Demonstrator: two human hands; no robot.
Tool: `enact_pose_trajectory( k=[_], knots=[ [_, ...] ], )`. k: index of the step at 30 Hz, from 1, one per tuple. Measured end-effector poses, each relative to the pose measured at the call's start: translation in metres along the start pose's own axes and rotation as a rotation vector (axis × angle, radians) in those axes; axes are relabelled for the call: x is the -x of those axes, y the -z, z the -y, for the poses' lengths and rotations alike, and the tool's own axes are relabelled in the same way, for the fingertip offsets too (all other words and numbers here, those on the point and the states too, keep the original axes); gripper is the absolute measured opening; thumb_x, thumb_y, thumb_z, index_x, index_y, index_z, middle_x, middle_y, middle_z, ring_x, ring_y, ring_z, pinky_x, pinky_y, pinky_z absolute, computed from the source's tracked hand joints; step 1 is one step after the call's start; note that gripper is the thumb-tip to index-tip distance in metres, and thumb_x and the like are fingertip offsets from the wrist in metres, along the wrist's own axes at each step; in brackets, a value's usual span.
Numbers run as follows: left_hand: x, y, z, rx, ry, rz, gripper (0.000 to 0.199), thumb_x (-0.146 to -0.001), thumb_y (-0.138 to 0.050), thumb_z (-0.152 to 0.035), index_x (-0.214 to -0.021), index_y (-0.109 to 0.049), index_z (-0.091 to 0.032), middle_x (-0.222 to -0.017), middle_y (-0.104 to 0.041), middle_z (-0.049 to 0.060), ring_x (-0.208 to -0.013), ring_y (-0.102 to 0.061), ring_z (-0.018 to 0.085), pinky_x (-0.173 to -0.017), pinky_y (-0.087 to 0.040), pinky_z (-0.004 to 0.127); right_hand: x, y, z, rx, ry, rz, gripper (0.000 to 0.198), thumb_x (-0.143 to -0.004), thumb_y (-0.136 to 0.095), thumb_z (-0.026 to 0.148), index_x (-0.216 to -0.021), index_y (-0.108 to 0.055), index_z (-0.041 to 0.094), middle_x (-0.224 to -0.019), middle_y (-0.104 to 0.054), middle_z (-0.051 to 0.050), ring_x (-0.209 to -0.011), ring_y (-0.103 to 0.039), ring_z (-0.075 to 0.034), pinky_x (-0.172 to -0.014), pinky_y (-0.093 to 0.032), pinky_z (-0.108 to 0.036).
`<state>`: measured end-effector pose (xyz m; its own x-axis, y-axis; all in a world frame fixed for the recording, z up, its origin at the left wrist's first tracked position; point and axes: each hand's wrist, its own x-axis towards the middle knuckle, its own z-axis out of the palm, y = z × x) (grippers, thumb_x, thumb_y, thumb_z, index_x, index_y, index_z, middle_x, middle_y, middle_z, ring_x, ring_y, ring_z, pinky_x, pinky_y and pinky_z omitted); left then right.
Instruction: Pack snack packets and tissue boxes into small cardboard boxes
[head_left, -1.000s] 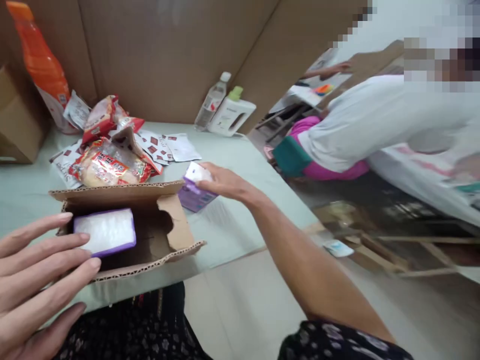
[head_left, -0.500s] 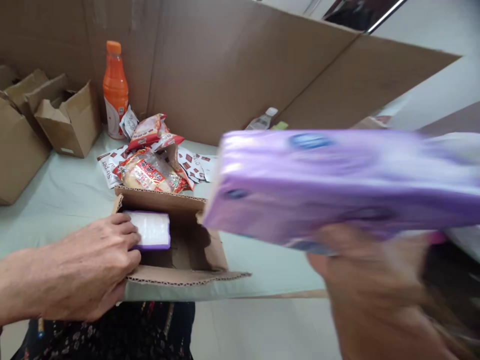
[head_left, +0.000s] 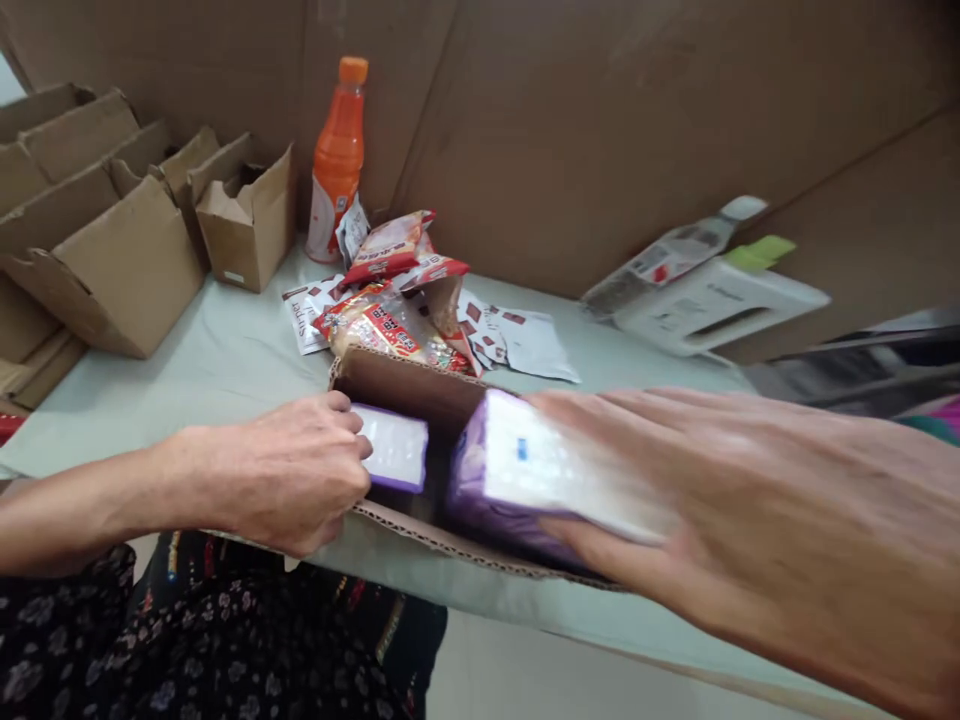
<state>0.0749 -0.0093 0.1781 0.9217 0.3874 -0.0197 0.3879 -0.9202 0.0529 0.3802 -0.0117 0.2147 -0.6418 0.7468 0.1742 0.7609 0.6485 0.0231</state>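
Note:
A small cardboard box (head_left: 409, 363) lies open on the cloth-covered table. In its left part a white-topped, purple-edged tissue pack (head_left: 397, 447) stands on end. My left hand (head_left: 300, 470) is closed at the box's left edge, its curled fingertips against that pack. A second purple tissue pack (head_left: 517, 465), white end up, is in my right hand (head_left: 675, 500); its lower part is down inside the box's right part. My right fingers lie along its far side and the thumb along its near side, somewhat blurred. A dark gap separates the two packs.
Behind the box lie several red snack packets (head_left: 390, 330) and white sachets (head_left: 540, 345), with an orange drink bottle (head_left: 337, 165) upright beyond. Open cardboard boxes (head_left: 127, 260) stand left. A clear bottle (head_left: 667, 255) and a white jug (head_left: 727, 300) lean right, before a tall cardboard wall (head_left: 570, 130).
My right hand has brought the purple tissue pack from the right down into the box, turning it from lying sideways to end-up. The view has swung right. My left hand stays at the box.

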Motion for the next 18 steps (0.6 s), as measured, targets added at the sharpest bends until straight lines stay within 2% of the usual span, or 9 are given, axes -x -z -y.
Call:
enact_pose_trajectory(
  k=[2, 4, 9, 11, 13, 18],
  knots=[
    [-0.001, 0.001, 0.0, 0.003, 0.005, 0.013, 0.015, -0.079, -0.067, -0.019, -0.064, -0.067, -0.019, -0.074, -0.073, 0.007, -0.073, -0.066, 0.025, -0.081, -0.052, 0.042, -0.013, -0.004, 0.008, 0.043, 0.052, 0.052, 0.028, -0.078, -0.068, 0.057, -0.091, -0.065, 0.033, -0.081, -0.073, -0.008, -0.066, -0.067, -0.034, -0.054, -0.052, -0.048],
    [0.0, 0.001, 0.001, 0.016, 0.009, 0.004, 0.014, -0.078, -0.065, -0.018, -0.065, -0.067, -0.02, -0.075, -0.074, 0.007, -0.075, -0.067, 0.025, -0.083, -0.053, 0.043, -0.022, -0.007, 0.018, 0.056, 0.045, 0.071, 0.028, -0.082, -0.068, 0.052, -0.095, -0.064, 0.029, -0.087, -0.074, -0.009, -0.075, -0.069, -0.034, -0.063, -0.054, -0.048],
    [0.005, -0.003, 0.007, 0.052, -0.011, -0.075, 0.014, -0.075, -0.063, -0.015, -0.062, -0.063, -0.022, -0.07, -0.072, 0.006, -0.071, -0.065, 0.024, -0.08, -0.053, 0.041, -0.022, -0.012, 0.036, -0.031, -0.039, -0.009, 0.031, -0.089, -0.068, 0.043, -0.114, -0.063, 0.025, -0.105, -0.074, -0.012, -0.096, -0.069, -0.035, -0.077, -0.055, -0.045],
    [0.007, -0.003, 0.01, 0.076, -0.005, -0.093, 0.016, -0.075, -0.062, -0.014, -0.061, -0.061, -0.022, -0.069, -0.071, 0.005, -0.073, -0.066, 0.024, -0.08, -0.053, 0.041, -0.019, -0.013, 0.033, -0.064, -0.051, -0.016, 0.031, -0.091, -0.067, 0.044, -0.115, -0.062, 0.025, -0.108, -0.074, -0.012, -0.099, -0.069, -0.035, -0.077, -0.055, -0.044],
    [0.01, -0.002, 0.012, 0.104, -0.007, -0.107, 0.017, -0.075, -0.062, -0.014, -0.061, -0.059, -0.023, -0.07, -0.071, 0.005, -0.075, -0.066, 0.025, -0.083, -0.054, 0.042, -0.018, -0.015, 0.026, -0.057, -0.042, 0.038, 0.03, -0.09, -0.067, 0.044, -0.112, -0.062, 0.024, -0.107, -0.074, -0.012, -0.1, -0.069, -0.034, -0.078, -0.055, -0.043],
    [0.012, -0.004, 0.013, 0.151, -0.004, -0.134, 0.019, -0.075, -0.062, -0.012, -0.061, -0.057, -0.023, -0.071, -0.07, 0.004, -0.075, -0.066, 0.024, -0.085, -0.054, 0.042, -0.014, -0.024, 0.013, 0.164, 0.0, 0.169, 0.025, -0.083, -0.075, 0.04, -0.1, -0.067, 0.022, -0.104, -0.075, -0.012, -0.098, -0.067, -0.034, -0.084, -0.05, -0.046]
  ],
)
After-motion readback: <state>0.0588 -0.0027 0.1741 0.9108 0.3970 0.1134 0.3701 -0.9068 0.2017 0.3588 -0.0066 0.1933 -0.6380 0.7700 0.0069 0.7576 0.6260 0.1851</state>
